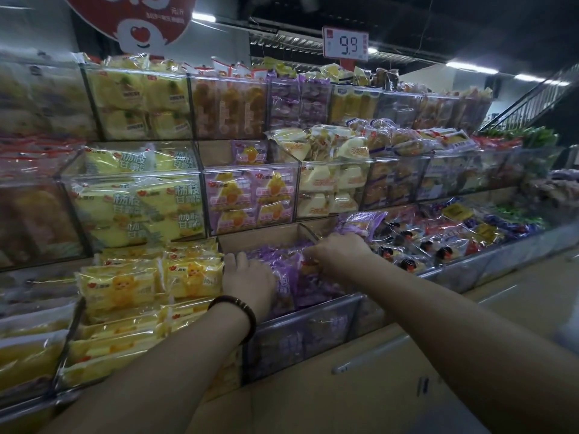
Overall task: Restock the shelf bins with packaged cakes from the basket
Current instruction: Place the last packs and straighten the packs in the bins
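Left hand (247, 277): laid flat, fingers straight, pressing the purple cake packs (307, 289) beside the left wall of the bin (313, 317).

Right hand (338, 255): knuckles up, fingers curled into the same packs near the bin's right wall, gripping them.

Both hands work inside one bin at the front edge of the lowest shelf tier. The packs lie directly under and between the hands, and neither hand is nearer. One raised pack (360, 222) stands just beyond the right hand, long axis along the shelf; contact with it cannot be confirmed.

Judged step: settling packs already placed.

Count:
- two hands
- one bracelet (233, 311), on the left wrist
- three shelf tiers

The purple packs overlap and cannot be counted. Yellow packs (141, 283) fill the adjoining bin to the left. The basket is not in view.
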